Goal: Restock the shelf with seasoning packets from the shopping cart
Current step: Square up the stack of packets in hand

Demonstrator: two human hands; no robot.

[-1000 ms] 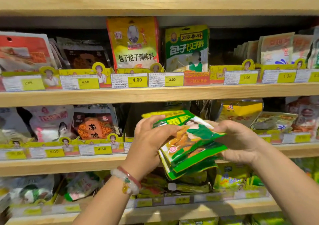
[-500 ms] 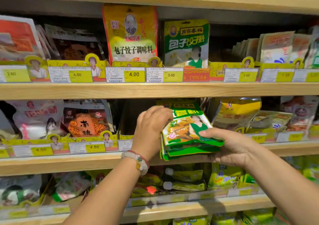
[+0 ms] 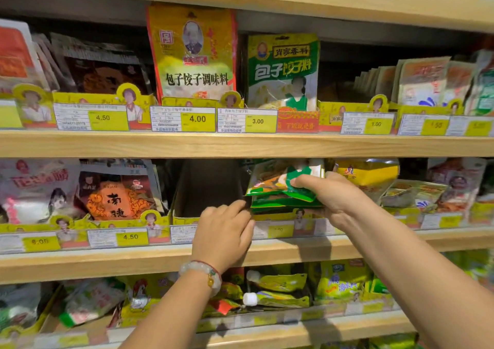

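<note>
Wooden shelving fills the view, tier upon tier, each edged with yellow price tags. My right hand (image 3: pixel 331 196) has its grip closed on a stack of green seasoning packets (image 3: pixel 278 188), thumb on top and fingers beneath, holding the stack at the mouth of the middle shelf (image 3: pixel 107 260), above the yellow divider strip at its front. The stack sits level, its upper part blurred. My left hand (image 3: pixel 223 231) rests at the shelf front just left of the stack, fingers loosely curled against the price strip; whether they touch the packets I cannot tell, and this grip holds nothing that I can see. A beaded bracelet (image 3: pixel 201 271) is on the left wrist. Left of the stack a dark cardboard tray (image 3: pixel 208 188) stands open. Beyond it an orange-labelled packet (image 3: pixel 117 199) leans upright. On the shelf above, a tall yellow packet (image 3: pixel 192 54) and a green-and-white packet (image 3: pixel 283 70) stand side by side behind tags marked 4.00 and 3.00.
</note>
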